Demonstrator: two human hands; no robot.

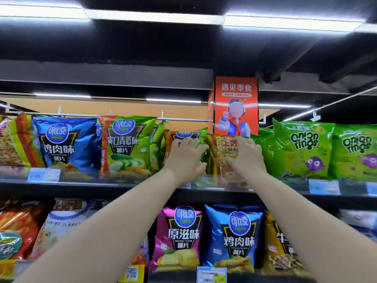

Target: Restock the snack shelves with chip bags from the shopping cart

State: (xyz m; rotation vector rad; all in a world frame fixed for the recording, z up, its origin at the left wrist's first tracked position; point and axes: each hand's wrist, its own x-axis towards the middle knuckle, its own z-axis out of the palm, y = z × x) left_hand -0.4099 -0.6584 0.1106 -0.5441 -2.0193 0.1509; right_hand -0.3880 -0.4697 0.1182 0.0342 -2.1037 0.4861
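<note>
Store snack shelving seen from head height, both bare arms stretched up & forward. Hard to read first: the prawn-cracker bag, orange-red, stands on the upper shelf w/ most of its front hidden by the R hand, so we catch only bits of print. The R fingers lie spread apart on the bag's face, thumb low on it. Just left, the L hand rests w/ fingers apart & fairly straight on a red-edged chip bag, of which we see little beyond the top strip & logo. Palm sides of both hands are out of sight. The two bags stand side by side, a narrow gap btw them. Behind them rises an orange sign w/ a cartoon figure, its base hidden by the bags. Left along the shelf: a green cucumber bag, then a blue chicken bag; pkgs beyond are cut off by the frame edge. Right: green onion rings bags, the far one cut off. Price tag is blurred. On the shelf below, a magenta bag & a second blue bag show btw the forearms, which block their neighbours. Strip lights glare overhead.
</note>
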